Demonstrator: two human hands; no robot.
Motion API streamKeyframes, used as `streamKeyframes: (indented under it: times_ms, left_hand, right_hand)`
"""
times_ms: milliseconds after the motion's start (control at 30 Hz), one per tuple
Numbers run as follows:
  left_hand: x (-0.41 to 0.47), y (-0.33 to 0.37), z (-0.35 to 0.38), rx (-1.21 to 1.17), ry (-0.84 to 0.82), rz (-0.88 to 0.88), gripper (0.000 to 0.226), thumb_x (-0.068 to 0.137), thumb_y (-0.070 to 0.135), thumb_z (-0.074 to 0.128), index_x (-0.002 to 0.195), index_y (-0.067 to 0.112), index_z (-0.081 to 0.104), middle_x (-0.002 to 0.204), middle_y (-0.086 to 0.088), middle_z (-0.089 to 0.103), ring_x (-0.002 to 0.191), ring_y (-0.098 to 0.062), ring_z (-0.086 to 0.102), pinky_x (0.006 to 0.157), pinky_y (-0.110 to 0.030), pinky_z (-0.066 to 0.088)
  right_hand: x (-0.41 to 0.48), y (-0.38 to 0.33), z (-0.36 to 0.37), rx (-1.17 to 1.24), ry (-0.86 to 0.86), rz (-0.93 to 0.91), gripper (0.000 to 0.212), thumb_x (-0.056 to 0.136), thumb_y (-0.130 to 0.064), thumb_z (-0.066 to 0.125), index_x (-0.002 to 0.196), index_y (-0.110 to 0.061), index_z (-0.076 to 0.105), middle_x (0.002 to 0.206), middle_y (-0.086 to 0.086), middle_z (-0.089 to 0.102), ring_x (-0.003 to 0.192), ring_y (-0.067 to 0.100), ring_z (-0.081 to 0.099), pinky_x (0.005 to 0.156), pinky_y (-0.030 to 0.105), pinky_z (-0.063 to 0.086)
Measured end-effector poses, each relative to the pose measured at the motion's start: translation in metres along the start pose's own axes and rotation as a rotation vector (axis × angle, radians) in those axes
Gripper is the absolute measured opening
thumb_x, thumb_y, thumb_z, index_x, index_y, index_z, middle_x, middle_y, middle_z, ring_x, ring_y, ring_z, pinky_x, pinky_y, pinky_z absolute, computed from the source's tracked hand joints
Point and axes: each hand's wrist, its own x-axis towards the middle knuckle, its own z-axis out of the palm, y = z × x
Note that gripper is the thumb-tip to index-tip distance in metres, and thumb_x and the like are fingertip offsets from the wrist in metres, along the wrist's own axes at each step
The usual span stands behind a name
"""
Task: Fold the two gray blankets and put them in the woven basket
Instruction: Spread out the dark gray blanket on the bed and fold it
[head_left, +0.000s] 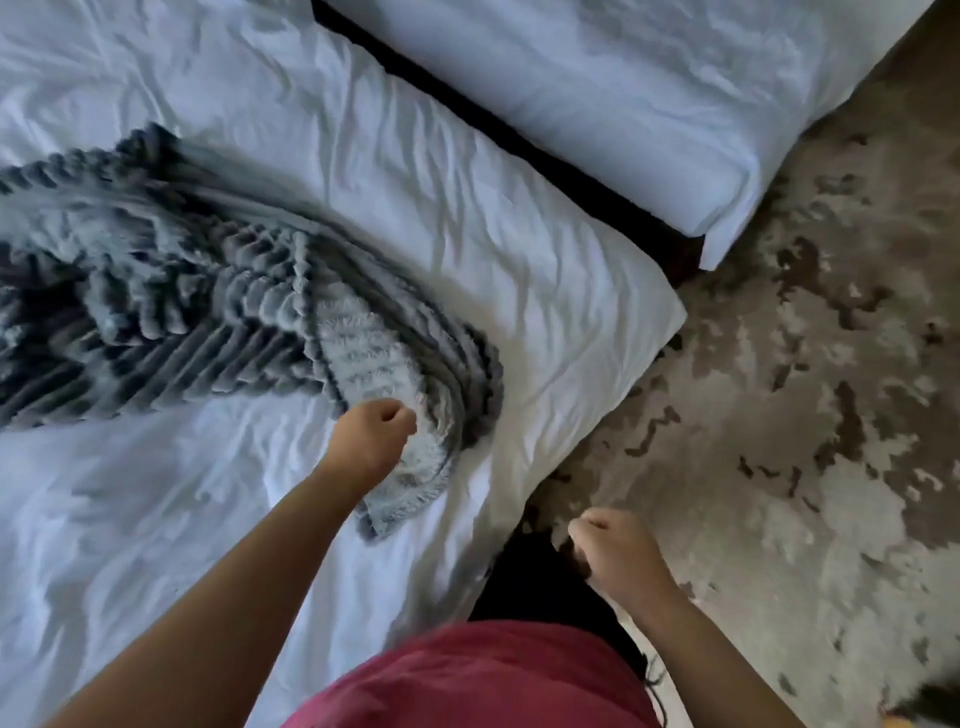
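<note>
A gray ribbed blanket (171, 291) lies bunched and stretched across the white bed, from the left edge of view toward the bed's near right corner. My left hand (376, 434) is closed on the blanket's near end, where the paler fuzzy underside shows. My right hand (610, 545) hangs over the floor beside the bed corner, fingers curled in with nothing in them. Only one gray blanket shows, and no woven basket is in view.
The white bed (467, 218) fills the left and middle. A second white mattress or pillow (649, 93) lies at the upper right beyond a dark gap. A mottled beige and brown rug (805, 389) covers the floor on the right.
</note>
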Motion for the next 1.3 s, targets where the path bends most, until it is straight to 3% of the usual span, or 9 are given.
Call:
streamKeyframes:
  times_ms: [233, 333, 533, 667, 767, 933, 1033, 1100, 1300]
  left_hand:
    - [0.043, -0.073, 0.032, -0.478, 0.1, -0.714, 0.081, 0.082, 0.034, 0.071, 0.149, 0.023, 0.027, 0.141, -0.012, 0.046, 0.106, -0.025, 0.053, 0.074, -0.028, 0.042]
    - [0.045, -0.084, 0.06, -0.678, 0.121, -0.824, 0.09, 0.078, 0.026, 0.078, 0.149, 0.024, 0.023, 0.139, -0.009, 0.049, 0.093, -0.016, 0.054, 0.067, -0.024, 0.042]
    - [0.051, -0.073, 0.108, -0.476, 0.103, -1.031, 0.036, 0.077, 0.035, 0.074, 0.098, 0.007, 0.065, 0.09, -0.01, 0.066, 0.074, -0.023, 0.061, 0.066, -0.031, 0.052]
    - [0.063, -0.043, 0.062, -0.41, 0.282, -0.976, 0.024, 0.09, 0.035, 0.055, 0.088, 0.011, 0.059, 0.089, -0.01, 0.064, 0.076, -0.023, 0.058, 0.065, -0.03, 0.045]
    - [0.072, -0.004, -0.047, -0.681, 0.694, -0.721, 0.02, 0.095, 0.022, 0.052, 0.086, 0.009, 0.065, 0.079, -0.008, 0.064, 0.074, -0.023, 0.056, 0.059, -0.022, 0.047]
    - [0.033, 0.104, -0.275, -1.052, 1.219, 0.062, 0.021, 0.095, 0.015, 0.049, 0.084, 0.021, 0.066, 0.082, -0.001, 0.072, 0.082, -0.019, 0.069, 0.064, -0.02, 0.055]
    - [-0.006, 0.136, -0.342, -1.381, 1.241, 0.45, 0.017, 0.092, 0.021, 0.057, 0.104, 0.014, 0.066, 0.101, -0.01, 0.072, 0.092, -0.027, 0.071, 0.069, -0.036, 0.058]
    - [-0.014, 0.132, -0.351, -1.406, 1.144, 0.444, 0.032, 0.091, 0.028, 0.057, 0.117, 0.01, 0.062, 0.107, -0.016, 0.071, 0.093, -0.031, 0.07, 0.067, -0.039, 0.057]
    - [-0.007, 0.052, -0.257, -1.432, 0.847, -0.13, 0.034, 0.092, 0.027, 0.056, 0.119, 0.007, 0.058, 0.087, -0.014, 0.069, 0.061, -0.026, 0.065, 0.051, -0.032, 0.051]
  right_hand:
    - [0.203, -0.083, -0.008, -0.127, -0.337, 0.103, 0.024, 0.088, -0.011, 0.051, 0.064, -0.011, 0.054, 0.054, 0.002, 0.052, 0.05, 0.015, 0.047, 0.046, 0.022, 0.037]
    - [0.27, -0.098, 0.005, -0.111, -0.414, 0.224, 0.009, 0.093, -0.019, 0.053, 0.087, -0.012, 0.054, 0.074, 0.003, 0.052, 0.066, 0.017, 0.05, 0.058, 0.028, 0.04]
    - [0.312, -0.103, 0.055, 0.023, -0.551, 0.597, 0.016, 0.092, -0.022, 0.059, 0.101, -0.009, 0.063, 0.09, 0.016, 0.066, 0.064, 0.027, 0.062, 0.059, 0.031, 0.049]
    - [0.292, -0.147, 0.079, 0.105, -0.654, 0.641, 0.026, 0.094, -0.019, 0.051, 0.074, -0.005, 0.059, 0.051, 0.012, 0.062, 0.039, 0.024, 0.059, 0.041, 0.026, 0.05]
    - [0.279, -0.26, 0.085, 0.114, -0.754, 0.511, 0.025, 0.093, -0.018, 0.051, 0.071, -0.008, 0.054, 0.059, 0.012, 0.057, 0.045, 0.026, 0.054, 0.048, 0.025, 0.045]
    - [0.192, -0.548, -0.038, 0.695, -0.879, -0.413, 0.036, 0.096, -0.015, 0.043, 0.06, -0.013, 0.047, 0.037, -0.002, 0.049, 0.025, 0.008, 0.039, 0.032, 0.008, 0.03]
    - [0.158, -0.616, -0.136, 0.89, -0.853, -0.743, 0.018, 0.092, -0.022, 0.05, 0.089, -0.015, 0.066, 0.074, -0.004, 0.068, 0.056, 0.009, 0.059, 0.049, 0.013, 0.046]
    - [0.153, -0.62, -0.16, 0.911, -0.726, -0.726, 0.023, 0.086, -0.022, 0.056, 0.106, -0.016, 0.066, 0.091, -0.001, 0.073, 0.077, 0.014, 0.069, 0.063, 0.023, 0.058]
    - [0.206, -0.465, -0.091, 0.502, -0.389, -0.355, 0.014, 0.089, -0.006, 0.056, 0.097, 0.001, 0.065, 0.053, 0.01, 0.067, 0.047, 0.026, 0.064, 0.042, 0.025, 0.05]
